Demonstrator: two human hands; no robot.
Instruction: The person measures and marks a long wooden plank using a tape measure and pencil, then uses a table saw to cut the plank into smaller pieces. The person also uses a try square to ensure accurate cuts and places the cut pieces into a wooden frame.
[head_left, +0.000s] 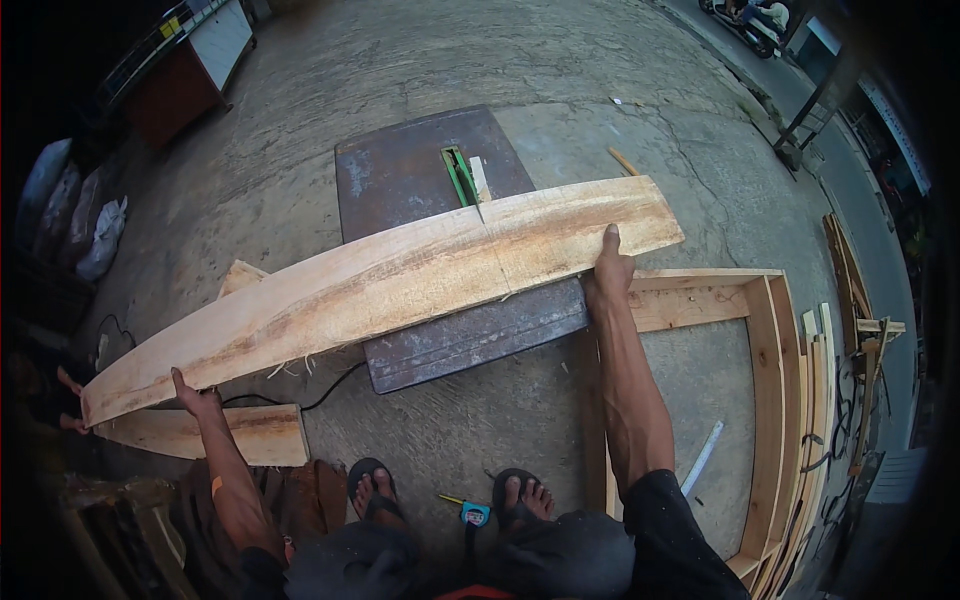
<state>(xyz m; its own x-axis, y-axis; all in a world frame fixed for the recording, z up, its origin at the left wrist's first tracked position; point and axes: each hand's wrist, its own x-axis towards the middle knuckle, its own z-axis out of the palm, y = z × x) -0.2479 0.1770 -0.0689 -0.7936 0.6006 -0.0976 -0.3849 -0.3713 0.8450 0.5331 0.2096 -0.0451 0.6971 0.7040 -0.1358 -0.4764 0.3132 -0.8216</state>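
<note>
A long, wide wooden plank (pixel 350 300) lies aslant across a dark metal saw table (pixel 395 180). Beyond the plank's far edge, a green-edged slot (pixel 459 177) shows in the tabletop, with a thin light strip beside it. At the slot's near end a narrow cut or line crosses the plank's face. My left hand (pixel 197 398) grips the near edge toward the left end, thumb on top. Near the right end, my right hand (pixel 611 265) holds the same edge, thumb up and fingers hidden underneath. Another person's hands (pixel 72 400) touch the plank's far left tip.
A wooden frame (pixel 765 380) lies on the right, with a pale ruler (pixel 702 458) inside and long strips alongside. By my feet rests a blue tape measure (pixel 475 513). A shorter board (pixel 250 432) lies below the plank's left part, near a black cable (pixel 335 386).
</note>
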